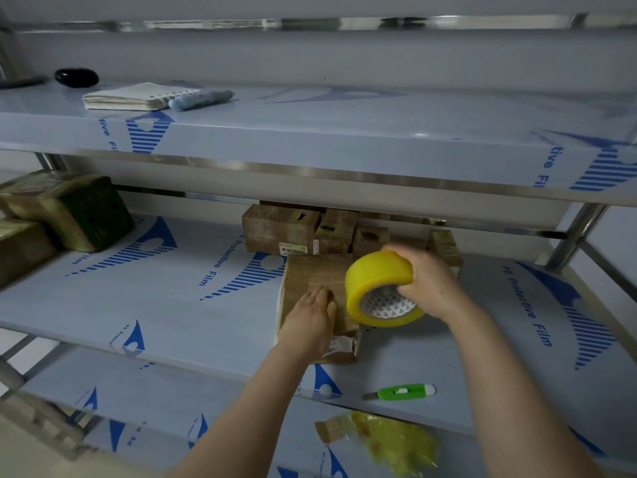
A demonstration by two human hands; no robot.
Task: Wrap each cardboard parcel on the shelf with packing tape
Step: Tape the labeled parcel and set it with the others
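A brown cardboard parcel lies on the middle shelf near its front edge. My left hand rests flat on the parcel's top, fingers straight. My right hand grips a yellow roll of packing tape, held just above the parcel's right side with its white core facing me. A stretch of tape seems to run from the roll onto the parcel. Several more brown parcels are stacked at the back of the same shelf.
Dark taped parcels sit at the shelf's left. A green utility knife lies at the front edge. Crumpled yellow tape and a cardboard scrap lie on the lower shelf. A notebook, pen and black object rest on the upper shelf.
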